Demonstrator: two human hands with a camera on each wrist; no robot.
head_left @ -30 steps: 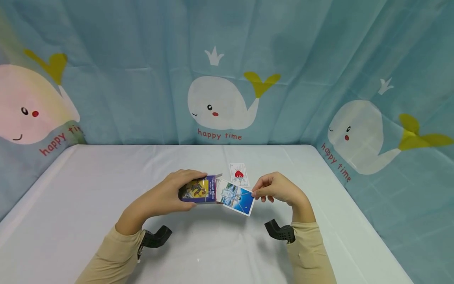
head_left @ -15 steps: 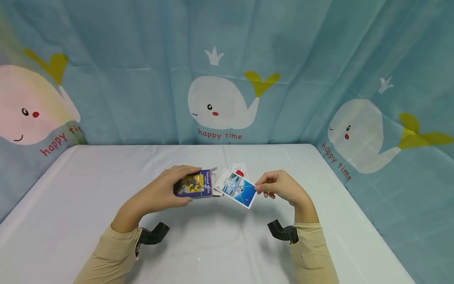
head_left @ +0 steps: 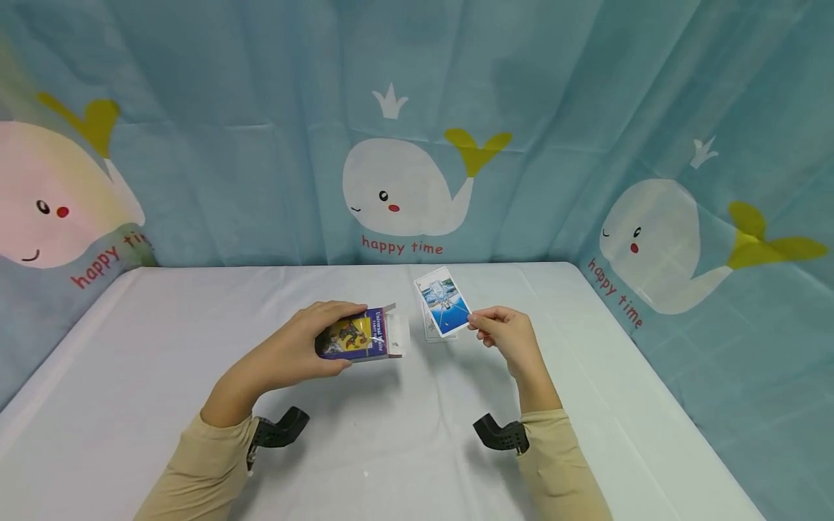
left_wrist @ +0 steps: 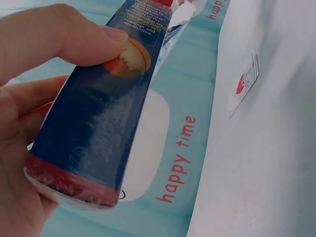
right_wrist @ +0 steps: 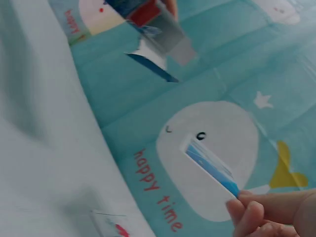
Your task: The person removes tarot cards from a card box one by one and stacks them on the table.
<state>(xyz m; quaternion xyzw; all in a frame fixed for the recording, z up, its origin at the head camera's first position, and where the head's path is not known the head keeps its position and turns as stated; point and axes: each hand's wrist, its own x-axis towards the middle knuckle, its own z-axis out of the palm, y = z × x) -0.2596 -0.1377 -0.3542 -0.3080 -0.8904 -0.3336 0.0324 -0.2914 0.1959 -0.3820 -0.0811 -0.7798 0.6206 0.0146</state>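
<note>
The white tabletop (head_left: 365,456) has soft creases. Around it hangs a blue curtain (head_left: 260,188) with smiling whales (head_left: 407,195) and red "happy time" words (head_left: 402,246). The left hand (head_left: 293,351) holds an open purple box (head_left: 355,334) above the table. The right hand (head_left: 508,333) pinches a blue picture card (head_left: 443,300) in the air. A red-heart card (left_wrist: 245,84) lies flat on the tabletop.
</note>
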